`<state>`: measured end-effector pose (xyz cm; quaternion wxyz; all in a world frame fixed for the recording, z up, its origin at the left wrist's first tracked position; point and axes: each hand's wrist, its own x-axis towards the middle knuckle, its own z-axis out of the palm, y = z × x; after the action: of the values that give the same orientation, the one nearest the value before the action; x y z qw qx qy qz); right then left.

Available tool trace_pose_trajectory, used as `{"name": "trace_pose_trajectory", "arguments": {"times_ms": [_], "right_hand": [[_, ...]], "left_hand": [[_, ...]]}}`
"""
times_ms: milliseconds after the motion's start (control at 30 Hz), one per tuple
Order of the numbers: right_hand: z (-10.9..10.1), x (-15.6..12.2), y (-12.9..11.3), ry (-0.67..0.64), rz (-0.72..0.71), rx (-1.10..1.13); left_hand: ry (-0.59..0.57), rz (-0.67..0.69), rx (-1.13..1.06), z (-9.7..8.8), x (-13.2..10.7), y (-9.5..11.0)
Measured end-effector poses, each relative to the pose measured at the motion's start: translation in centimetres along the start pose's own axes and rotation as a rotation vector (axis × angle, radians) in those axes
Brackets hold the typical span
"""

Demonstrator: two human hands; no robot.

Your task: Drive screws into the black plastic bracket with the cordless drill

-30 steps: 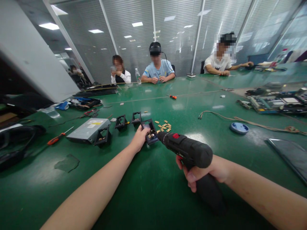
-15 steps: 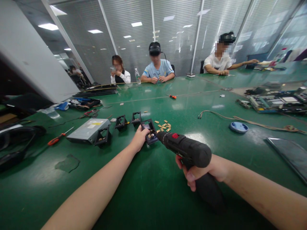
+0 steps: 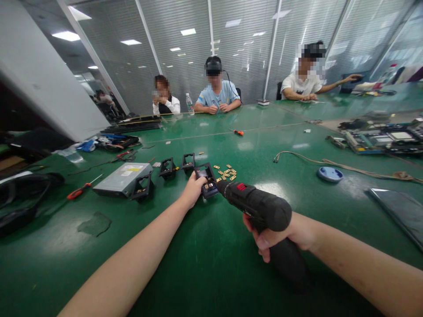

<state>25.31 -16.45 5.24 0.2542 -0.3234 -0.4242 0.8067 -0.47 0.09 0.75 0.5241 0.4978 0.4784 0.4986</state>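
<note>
My left hand [image 3: 192, 190] grips a small black bracket [image 3: 206, 179] that rests on the green table [image 3: 205, 264], fingers closed round its left side. My right hand [image 3: 284, 240] is wrapped round the handle of a black cordless screwdriver [image 3: 261, 211] with a red switch. The screwdriver's tip points into the bracket, where small brass parts show. Several loose brass pieces [image 3: 226, 172] lie just beyond the bracket.
Three more black brackets [image 3: 168, 168] and a grey metal drive box [image 3: 122, 178] sit left of my hand. A red-handled screwdriver [image 3: 79, 190], a blue round lid [image 3: 329, 174], a cable [image 3: 346, 167], circuit boards [image 3: 380, 141] and a dark panel [image 3: 399, 211] lie about. Three people sit across the table.
Almost nothing differs: both hands and the screwdriver stay on the bracket. The person at the far right has stretched an arm further right.
</note>
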Motion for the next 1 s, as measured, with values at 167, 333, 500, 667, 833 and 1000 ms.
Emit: {"name": "trace_pose_trajectory", "arguments": {"times_ms": [167, 333, 500, 667, 833, 1000], "right_hand": [[0.25, -0.02, -0.01, 0.011, -0.010, 0.006], [0.30, -0.06, 0.02, 0.029, -0.001, 0.009], [0.37, -0.11, -0.10, 0.039, 0.000, 0.016], [0.38, -0.22, -0.04, 0.026, -0.005, 0.013], [0.32, -0.13, -0.07, 0.008, -0.014, 0.001], [0.52, -0.23, -0.51, 0.014, 0.002, -0.006]], "left_hand": [[-0.010, 0.004, 0.000, -0.03, 0.04, -0.02], [-0.010, 0.015, 0.013, -0.05, 0.11, -0.03], [-0.012, 0.002, -0.001, 0.09, -0.02, 0.19], [-0.014, 0.003, 0.006, 0.09, -0.06, 0.22], [-0.012, 0.000, 0.008, 0.13, 0.02, 0.13], [-0.023, -0.010, 0.011, 0.05, 0.05, 0.15]]}}
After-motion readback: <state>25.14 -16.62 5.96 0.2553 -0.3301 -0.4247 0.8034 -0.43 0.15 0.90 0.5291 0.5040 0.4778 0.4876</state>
